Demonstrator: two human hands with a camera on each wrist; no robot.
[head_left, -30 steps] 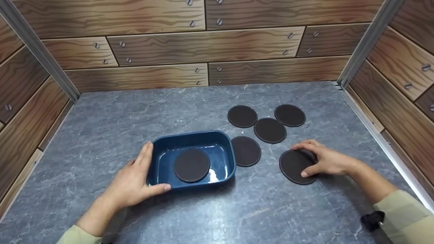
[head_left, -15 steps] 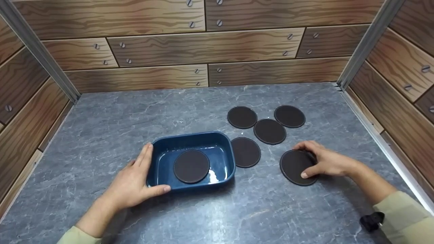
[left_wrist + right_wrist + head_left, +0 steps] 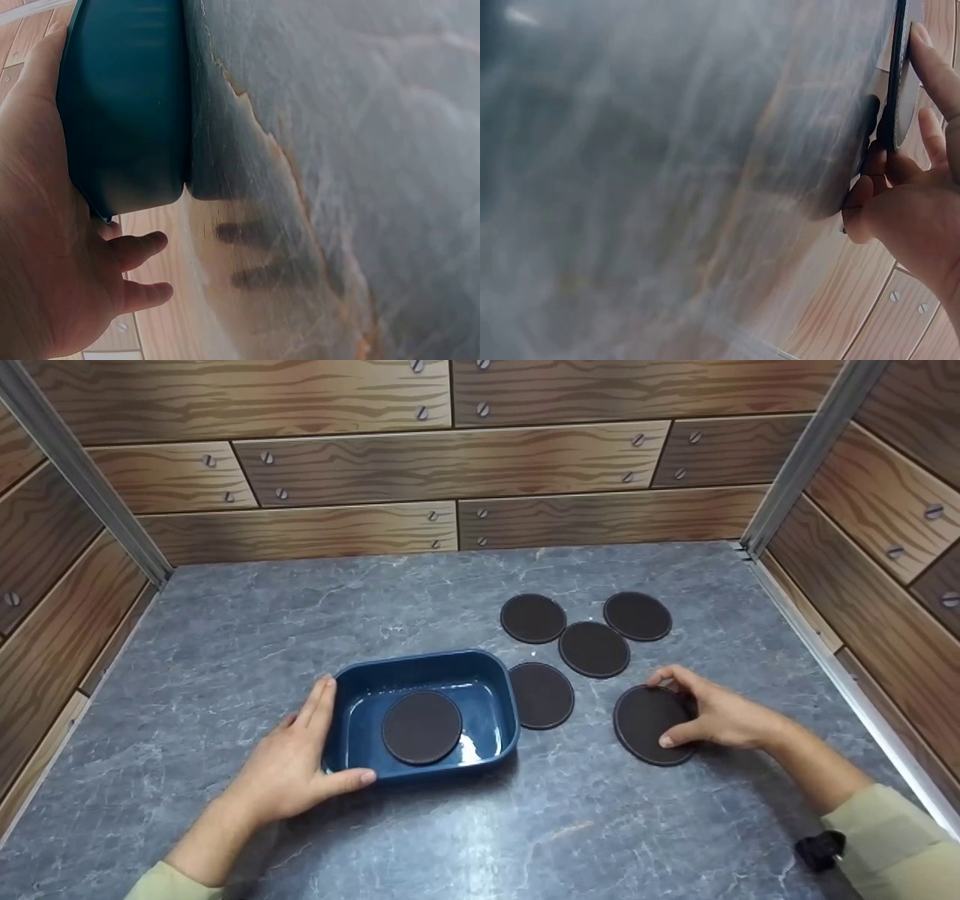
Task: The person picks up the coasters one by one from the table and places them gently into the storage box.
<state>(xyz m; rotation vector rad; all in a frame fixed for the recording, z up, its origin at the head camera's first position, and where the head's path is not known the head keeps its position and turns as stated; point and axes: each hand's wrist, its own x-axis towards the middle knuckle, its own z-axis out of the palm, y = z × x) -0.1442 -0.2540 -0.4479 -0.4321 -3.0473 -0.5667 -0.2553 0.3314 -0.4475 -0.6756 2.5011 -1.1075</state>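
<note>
In the head view, my left hand [image 3: 289, 761] rests on the left end of a blue rectangular baking dish [image 3: 501, 675], its fingers straight along the side and its thumb along the front rim. The left wrist view shows the dish's outer wall [image 3: 124, 112], with two fingers standing apart from it. A dark round coaster [image 3: 422, 727] lies inside the dish. On the right, my right hand [image 3: 724, 716] pinches another dark coaster [image 3: 646, 724], thumb on top and fingers around its far edge. In the right wrist view that coaster [image 3: 907, 82] appears edge-on, fingers beneath it.
Several more coasters lie flat on the grey marbled table [image 3: 300, 607]: a near one [image 3: 541, 696] at the dish's right side, a middle one [image 3: 594, 649], a back left one [image 3: 532, 618] and a back right one [image 3: 637, 616]. Wood-patterned walls [image 3: 360, 472] enclose the table's back and sides.
The coaster in my right hand has shifted very slightly to the left and away from me. My left hand and the dish stay where they were.
</note>
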